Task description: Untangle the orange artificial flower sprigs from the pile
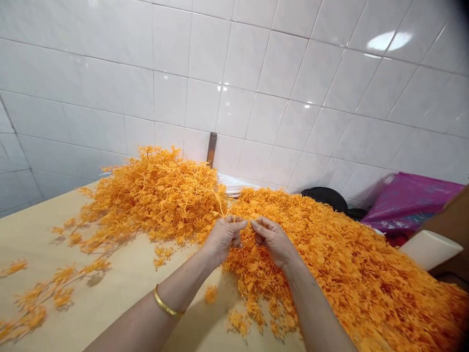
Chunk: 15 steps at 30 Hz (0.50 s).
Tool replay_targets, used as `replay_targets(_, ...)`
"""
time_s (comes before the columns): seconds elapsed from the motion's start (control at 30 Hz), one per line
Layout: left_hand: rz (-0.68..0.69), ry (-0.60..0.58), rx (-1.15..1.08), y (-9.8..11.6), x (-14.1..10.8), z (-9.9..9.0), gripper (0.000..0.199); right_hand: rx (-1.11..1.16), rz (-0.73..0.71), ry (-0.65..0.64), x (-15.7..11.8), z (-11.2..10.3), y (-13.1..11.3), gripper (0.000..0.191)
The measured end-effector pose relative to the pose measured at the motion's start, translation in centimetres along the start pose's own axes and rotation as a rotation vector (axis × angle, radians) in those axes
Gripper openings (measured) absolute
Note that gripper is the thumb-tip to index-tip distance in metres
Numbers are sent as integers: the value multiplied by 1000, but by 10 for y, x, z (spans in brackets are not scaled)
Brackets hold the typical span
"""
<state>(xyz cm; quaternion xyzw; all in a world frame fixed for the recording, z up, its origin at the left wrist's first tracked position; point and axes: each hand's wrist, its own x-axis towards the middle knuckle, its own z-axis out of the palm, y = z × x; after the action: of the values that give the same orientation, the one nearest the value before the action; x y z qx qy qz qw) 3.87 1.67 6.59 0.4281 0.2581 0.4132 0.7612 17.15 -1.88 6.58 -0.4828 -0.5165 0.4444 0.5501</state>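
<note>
Stem (221,211): thin, orange, at left hand (223,239), long axis leaning up-left toward left pile (161,195). Left fingers closed on it; right hand (273,239) farther, fingertips narrow, contents too small to tell.

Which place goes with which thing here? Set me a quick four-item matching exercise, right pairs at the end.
Things:
1. Gold bangle
2. Right hand
3. Purple bundle
4. Brown strip

Places:
A. Rising behind the left orange heap, at the tiled wall
B. Fingertips close to the left hand
C. Around the left forearm
D. Beyond the right orange heap, toward the picture's right edge

Right pairs: 1-C, 2-B, 3-D, 4-A
</note>
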Motion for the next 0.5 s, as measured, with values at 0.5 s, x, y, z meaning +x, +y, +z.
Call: replay_targets(0.5, -55, -181, 36, 2, -5, 6, 28, 142, -187, 407, 6, 17, 1, 31)
